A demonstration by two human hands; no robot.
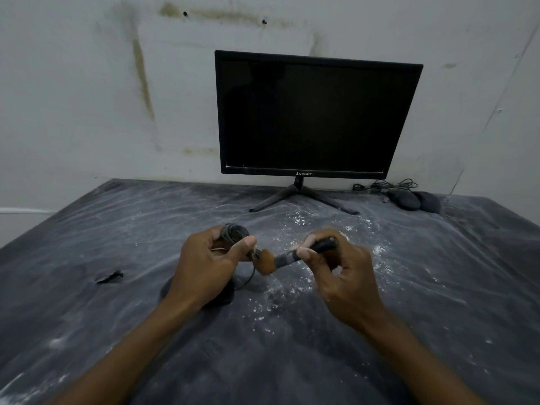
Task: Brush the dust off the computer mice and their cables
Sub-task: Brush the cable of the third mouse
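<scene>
head view: left hand [204, 258] grips a coiled cable [233, 232]; right hand [336, 273] pinches a brush [287, 258], bristles touching the cable, mid-table [87, 317]. one mouse [225, 296] lies under the left wrist; two mice [415, 200] sit at the far right edge beside the monitor [315, 112].

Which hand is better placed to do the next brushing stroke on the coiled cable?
The right hand. It already grips the brush, whose bristles sit against the coiled cable. The left hand is occupied holding that cable.
</scene>
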